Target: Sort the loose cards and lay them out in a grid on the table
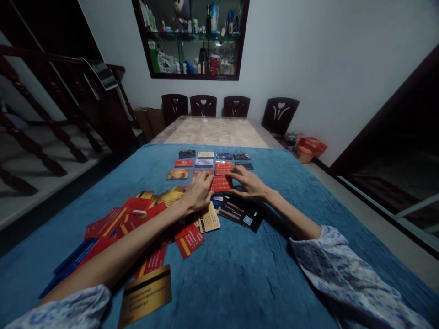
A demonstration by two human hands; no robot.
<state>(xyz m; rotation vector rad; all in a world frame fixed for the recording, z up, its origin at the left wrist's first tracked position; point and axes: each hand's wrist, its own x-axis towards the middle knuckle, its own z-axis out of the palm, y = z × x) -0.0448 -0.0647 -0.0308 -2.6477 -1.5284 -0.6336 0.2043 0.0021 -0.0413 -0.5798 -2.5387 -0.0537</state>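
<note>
Nearest, a gold card [147, 297] lies on the blue cloth [219, 283], and beyond it a loose heap of cards [109, 221], with black cards [236, 211] to its right, seems the larger share left unarranged. Farther on, the right hand [248, 183] pinches a red card [221, 183] at its right side, while the curled fingers of the left hand [198, 193] meet its left edge, their grip impossible to tell. Just past them, small groups of cards [205, 162] already sit in neat rows, suggesting work partway along.

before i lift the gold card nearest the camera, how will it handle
The gold card shows no obvious curl, so it's probably fairly stiff. It looks thin, so likely light. Its sheen suggests it may be slippery.
</note>
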